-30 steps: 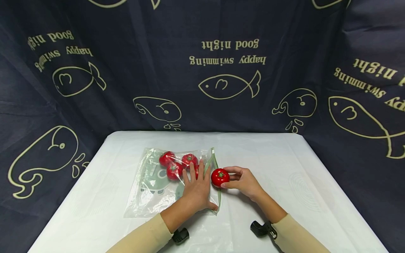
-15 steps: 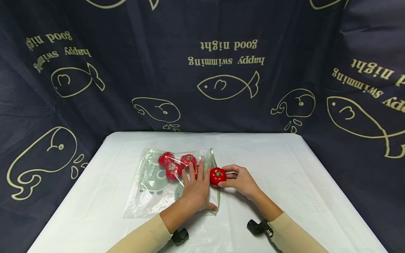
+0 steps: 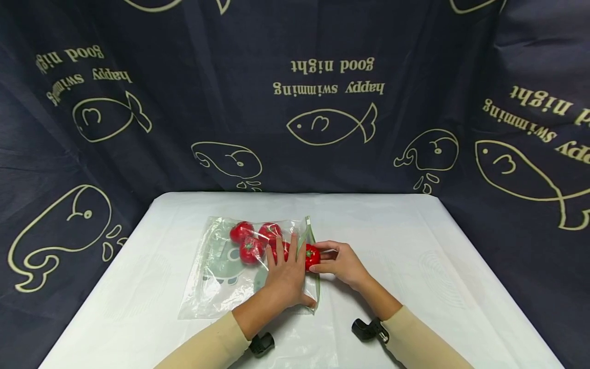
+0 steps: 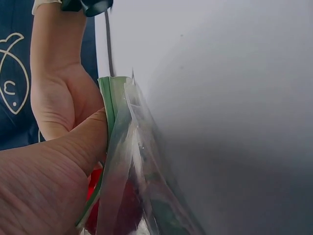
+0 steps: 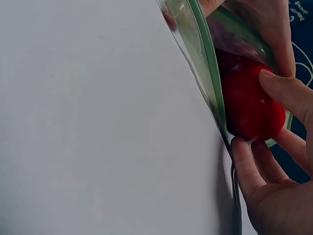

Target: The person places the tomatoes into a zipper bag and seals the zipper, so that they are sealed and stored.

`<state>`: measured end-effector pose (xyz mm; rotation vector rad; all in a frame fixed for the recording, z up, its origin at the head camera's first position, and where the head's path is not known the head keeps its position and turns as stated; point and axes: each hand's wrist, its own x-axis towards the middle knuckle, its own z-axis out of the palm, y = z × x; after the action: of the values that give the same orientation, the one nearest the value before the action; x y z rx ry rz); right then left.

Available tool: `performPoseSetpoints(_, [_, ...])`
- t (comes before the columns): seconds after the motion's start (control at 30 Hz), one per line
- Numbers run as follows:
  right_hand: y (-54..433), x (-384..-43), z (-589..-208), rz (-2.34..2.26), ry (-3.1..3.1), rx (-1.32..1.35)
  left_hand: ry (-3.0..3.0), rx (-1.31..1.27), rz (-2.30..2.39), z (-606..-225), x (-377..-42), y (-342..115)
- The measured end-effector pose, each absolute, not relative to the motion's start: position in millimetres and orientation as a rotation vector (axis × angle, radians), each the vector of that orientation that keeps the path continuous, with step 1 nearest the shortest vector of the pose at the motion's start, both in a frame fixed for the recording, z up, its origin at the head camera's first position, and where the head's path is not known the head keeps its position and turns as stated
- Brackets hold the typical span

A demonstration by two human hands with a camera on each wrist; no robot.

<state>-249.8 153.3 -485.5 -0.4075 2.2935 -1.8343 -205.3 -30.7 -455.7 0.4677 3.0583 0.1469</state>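
A clear zip bag [image 3: 198, 300] with a green sealing edge [image 5: 208, 54] lies flat, its mouth toward the right. Inside it are several red tomatoes [image 3: 251, 251], one partly hidden beneath my fingers. My left hand [image 3: 286, 282] is spread over the bag near its mouth, fingers straight; in the left wrist view its thumb [image 4: 90, 139] touches the green edge. With thumb and fingers, my right hand [image 3: 345, 264] holds another tomato [image 5: 252, 103] at the mouth, its front part between the green edges. The left hand hides part of this tomato in the head view.
A white-covered table [image 3: 392, 225] bears everything. Behind and beside it hangs a dark blue cloth [image 3: 332, 169] with fish and whale drawings. Black wrist devices [image 3: 366, 329] sit below both forearms.
My right hand has moved left, bringing its tomato from beside the bag into the mouth. One tomato inside has shifted a little left. The left hand stays almost in place.
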Motion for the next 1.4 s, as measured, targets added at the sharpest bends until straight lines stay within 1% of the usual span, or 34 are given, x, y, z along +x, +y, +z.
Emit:
performPoseSetpoints(0.43, [144,-251,-487,-1.880,2.219,-0.367,3.086,0.494,0.150,-455,-203,-31])
performPoseSetpoints(0.67, [142,-250,-487,-1.873,2.250,-0.396,3.078,0.495,0.179,-454,-203,-32])
performPoseSetpoints(0.9, [142,-248,-486,-1.948,2.199,-0.309,3.085,0.497,0.143,-453,-203,-31])
performPoseSetpoints(1.03, [141,-247,-487,-1.966,2.178,-0.319,3.091,0.492,0.120,-453,-204,-30])
performPoseSetpoints(1.4, [140,-245,-487,-2.085,1.964,-0.217,3.079,0.483,0.136,-452,-204,-29])
